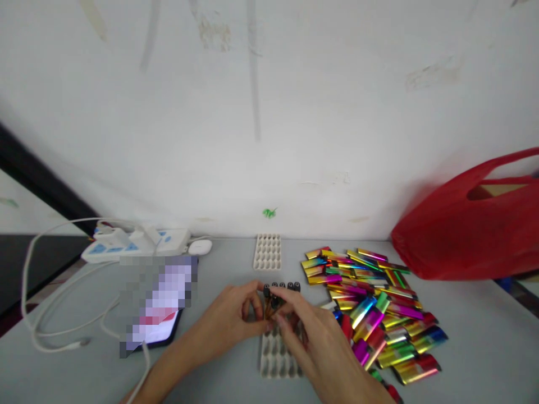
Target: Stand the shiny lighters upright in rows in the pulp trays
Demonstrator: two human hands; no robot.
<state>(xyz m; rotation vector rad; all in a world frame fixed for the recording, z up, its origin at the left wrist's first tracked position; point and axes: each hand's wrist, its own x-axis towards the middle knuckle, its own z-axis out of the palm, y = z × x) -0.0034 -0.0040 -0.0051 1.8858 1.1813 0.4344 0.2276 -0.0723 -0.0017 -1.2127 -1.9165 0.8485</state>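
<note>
Tray (281, 375): far row carries black-topped pieces (290, 286), nearer cells unfilled. Left hand (236, 308), right hand (315, 328): grip narrow around small dark piece (274, 302), firm hold unclear. Shiny cases (370, 324) heaped alongside.

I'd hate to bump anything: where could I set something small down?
Bare tabletop shows between the phone, the far tray and the left hand. It's crowded on the right with shiny pieces and on the left with cables.

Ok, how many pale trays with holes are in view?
2: the far tray near the wall, and the near tray, partly hidden by the left hand and right hand. No others show.
</note>
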